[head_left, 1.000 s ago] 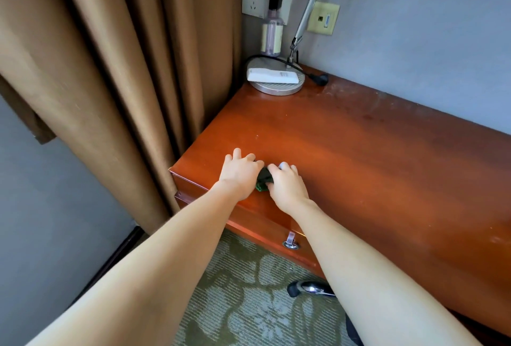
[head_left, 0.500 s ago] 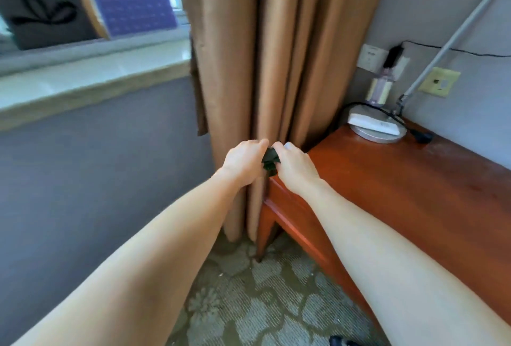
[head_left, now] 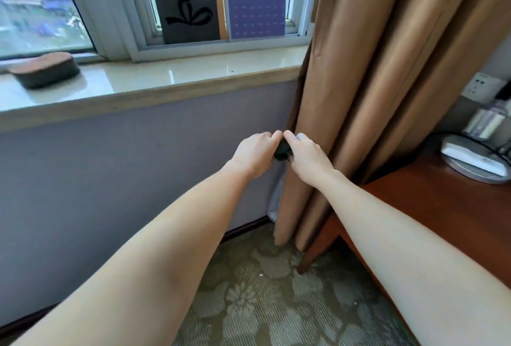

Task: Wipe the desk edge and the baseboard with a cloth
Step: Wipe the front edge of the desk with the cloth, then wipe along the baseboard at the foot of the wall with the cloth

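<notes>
A small dark green cloth is bunched between my two hands, held in the air in front of the curtain. My left hand grips its left side with curled fingers. My right hand grips its right side, and most of the cloth is hidden between them. The reddish wooden desk lies at the right, its corner and leg below my right forearm. A dark baseboard runs along the foot of the grey wall under the window.
A tan curtain hangs between the wall and the desk. The stone windowsill carries a brown brush and two boards leaning on the window. A lamp base with a white device sits on the desk's far corner. Patterned carpet covers the floor.
Both hands lifted the cloth off the desk's front edge and carried it left, off the desk corner, into the air before the curtain. The view swung left toward the window and wall.
</notes>
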{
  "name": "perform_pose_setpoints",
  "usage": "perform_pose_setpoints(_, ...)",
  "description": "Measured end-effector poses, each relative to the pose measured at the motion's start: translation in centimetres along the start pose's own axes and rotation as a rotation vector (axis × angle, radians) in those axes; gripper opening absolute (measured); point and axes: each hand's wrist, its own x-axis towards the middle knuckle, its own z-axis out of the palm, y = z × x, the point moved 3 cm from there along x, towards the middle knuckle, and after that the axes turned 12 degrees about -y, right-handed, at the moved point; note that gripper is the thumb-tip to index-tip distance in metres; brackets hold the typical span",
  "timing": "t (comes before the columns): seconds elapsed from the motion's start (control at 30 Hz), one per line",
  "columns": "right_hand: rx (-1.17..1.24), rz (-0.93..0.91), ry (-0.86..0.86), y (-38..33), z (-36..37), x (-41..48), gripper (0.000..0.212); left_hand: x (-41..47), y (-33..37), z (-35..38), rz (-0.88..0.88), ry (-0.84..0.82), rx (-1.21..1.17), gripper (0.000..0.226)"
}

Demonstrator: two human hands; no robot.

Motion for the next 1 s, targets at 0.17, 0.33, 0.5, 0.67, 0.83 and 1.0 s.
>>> perform_pose_setpoints(0.17,-0.007,-0.046,-0.025,-0.1,3.2,2.6,0.031,0.3,-2.7,2.6,-0.032,0.015,-0.013,0.023)
perform_pose_setpoints(0.33,-0.007,-0.076,-0.121,1.6,6.5,6.5,0.031,2.8,-5.0,6.6,-0.099,-0.036,-0.046,0.023)
perform_pose_setpoints(0.5,-0.001,-0.177,-0.206,4.0,10.2,11.4,0.036,6.4,-7.2,11.0,-0.215,-0.074,-0.061,0.025)
perform_pose_setpoints(0.67,0.049,-0.221,-0.250,6.7,15.6,15.0,0.039,8.9,-8.9,16.5,-0.285,-0.107,-0.088,0.028)
perform_pose_setpoints(0.83,0.043,-0.214,-0.270,10.0,25.1,17.5,0.047,10.5,-11.0,25.8,-0.300,-0.165,-0.075,0.032)
perform_pose_setpoints(1.0,0.042,-0.192,-0.289,13.9,37.3,19.9,0.044,12.4,-14.0,38.5,-0.269,-0.232,-0.059,0.030)
